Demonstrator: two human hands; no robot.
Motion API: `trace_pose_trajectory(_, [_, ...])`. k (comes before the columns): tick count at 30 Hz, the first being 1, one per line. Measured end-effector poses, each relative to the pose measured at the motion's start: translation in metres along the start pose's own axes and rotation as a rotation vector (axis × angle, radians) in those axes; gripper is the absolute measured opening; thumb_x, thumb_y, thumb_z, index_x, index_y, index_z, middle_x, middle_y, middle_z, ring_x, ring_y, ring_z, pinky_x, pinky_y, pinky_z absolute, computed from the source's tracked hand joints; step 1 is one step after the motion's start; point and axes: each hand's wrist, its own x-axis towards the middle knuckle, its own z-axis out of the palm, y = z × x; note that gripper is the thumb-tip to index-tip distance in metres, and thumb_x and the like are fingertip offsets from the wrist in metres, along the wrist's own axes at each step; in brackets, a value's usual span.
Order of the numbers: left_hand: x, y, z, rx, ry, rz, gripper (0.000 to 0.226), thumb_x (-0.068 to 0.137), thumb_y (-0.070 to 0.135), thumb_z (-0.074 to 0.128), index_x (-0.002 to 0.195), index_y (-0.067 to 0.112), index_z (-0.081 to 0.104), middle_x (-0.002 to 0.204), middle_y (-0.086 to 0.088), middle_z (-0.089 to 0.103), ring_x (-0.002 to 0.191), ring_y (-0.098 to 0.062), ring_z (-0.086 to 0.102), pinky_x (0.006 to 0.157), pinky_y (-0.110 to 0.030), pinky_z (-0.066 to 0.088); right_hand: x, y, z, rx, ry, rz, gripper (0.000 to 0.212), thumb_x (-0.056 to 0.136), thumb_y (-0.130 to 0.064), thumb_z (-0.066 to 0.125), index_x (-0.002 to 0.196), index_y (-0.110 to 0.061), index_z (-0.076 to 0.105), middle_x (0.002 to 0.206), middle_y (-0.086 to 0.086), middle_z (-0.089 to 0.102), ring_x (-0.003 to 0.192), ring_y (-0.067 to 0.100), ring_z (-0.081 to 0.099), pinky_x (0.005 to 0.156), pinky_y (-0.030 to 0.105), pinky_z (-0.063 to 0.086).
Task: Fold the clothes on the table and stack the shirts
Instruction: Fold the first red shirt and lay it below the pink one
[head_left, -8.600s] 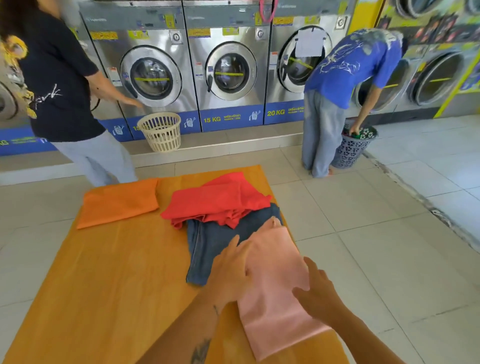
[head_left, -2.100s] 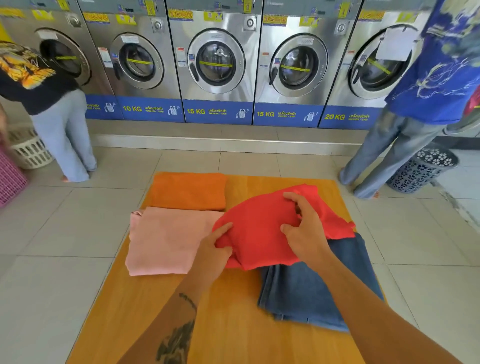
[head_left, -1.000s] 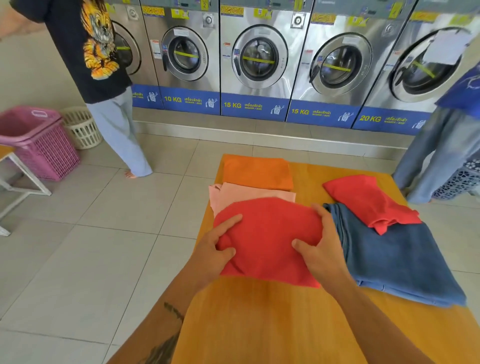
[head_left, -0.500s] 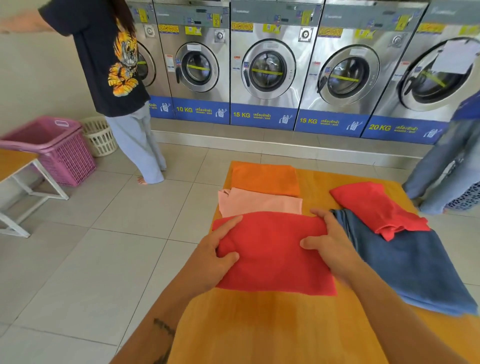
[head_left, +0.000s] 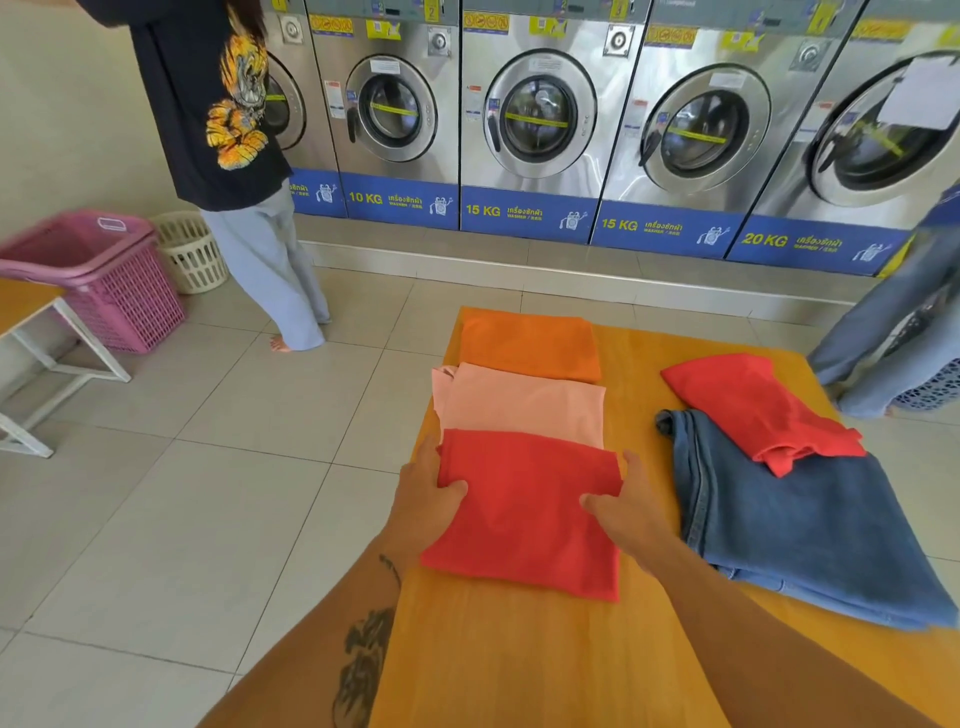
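A folded red shirt (head_left: 524, 514) lies on the orange table (head_left: 519, 665), its far edge over the near edge of a folded pink shirt (head_left: 524, 405). Beyond the pink one sits a folded orange shirt (head_left: 530, 345). My left hand (head_left: 423, 499) grips the red shirt's left edge, thumb on top. My right hand (head_left: 623, 514) grips its right edge the same way. To the right, a second red shirt (head_left: 753, 405) lies unfolded on blue jeans (head_left: 800, 530).
A row of washing machines (head_left: 535, 119) lines the back wall. One person (head_left: 234, 156) stands at the left by a pink basket (head_left: 104, 275) and a cream basket (head_left: 192, 249). Another person's legs (head_left: 893, 322) are at the right table corner. A second table (head_left: 31, 332) is far left.
Both hands have slid from on top of the red shirt to its two side edges and now grip them. The shirt sits squarer, overlapping the pink one.
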Motion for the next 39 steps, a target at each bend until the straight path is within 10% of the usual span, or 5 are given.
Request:
trace_pose_trajectory(5, [0.013, 0.001, 0.008, -0.302, -0.096, -0.083, 0.074, 0.088, 0.019, 0.064, 0.148, 0.044, 0.028, 0.131, 0.014, 0.054, 0.112, -0.008, 0.058, 0.084, -0.031, 0.055, 0.017, 0.0, 0.001, 0.309, -0.13, 0.214, 0.115, 0.074, -0.019, 0.079, 0.154, -0.036, -0.002, 0.128, 0.0, 0.054, 0.107, 0.026, 0.062, 0.095, 0.052, 0.051])
trace_pose_trajectory(10, [0.008, -0.003, 0.006, -0.256, -0.103, -0.053, 0.079, 0.087, 0.016, 0.067, 0.149, 0.041, 0.025, 0.13, 0.015, 0.053, 0.111, -0.002, 0.056, 0.077, -0.019, 0.049, 0.007, 0.007, 0.007, 0.388, -0.138, 0.28, 0.107, 0.079, -0.023, 0.078, 0.155, -0.037, 0.005, 0.124, 0.0, 0.05, 0.1, 0.025, 0.062, 0.072, 0.042, 0.055])
trace_pose_trajectory(17, [-0.023, -0.019, -0.022, -0.159, -0.157, -0.049, 0.065, 0.088, 0.045, 0.064, 0.122, 0.08, 0.022, 0.12, 0.036, 0.048, 0.106, 0.006, 0.055, 0.076, -0.016, 0.05, -0.013, 0.012, 0.002, 0.224, -0.203, 0.195, 0.078, 0.08, -0.035, 0.075, 0.144, -0.04, 0.031, 0.119, -0.003, 0.059, 0.097, 0.021, 0.066, 0.07, 0.035, 0.054])
trace_pose_trajectory(31, [-0.024, -0.03, 0.0, 0.125, -0.008, 0.071, 0.07, 0.098, 0.023, 0.053, 0.153, 0.046, 0.016, 0.153, 0.009, 0.036, 0.136, -0.018, 0.041, 0.109, -0.036, 0.037, -0.021, 0.027, 0.014, 0.076, 0.091, 0.028, 0.08, 0.084, -0.016, 0.072, 0.144, -0.041, 0.026, 0.097, -0.007, 0.066, 0.071, 0.012, 0.07, 0.055, 0.032, 0.057])
trace_pose_trajectory(39, [-0.02, -0.043, -0.003, 0.297, -0.062, -0.026, 0.081, 0.092, 0.026, 0.057, 0.154, 0.04, 0.006, 0.149, 0.003, 0.043, 0.129, -0.028, 0.05, 0.105, -0.045, 0.043, -0.028, 0.033, 0.017, -0.078, -0.009, 0.033, 0.088, 0.084, -0.02, 0.072, 0.151, -0.028, 0.016, 0.124, 0.005, 0.055, 0.1, 0.023, 0.061, 0.078, 0.04, 0.056])
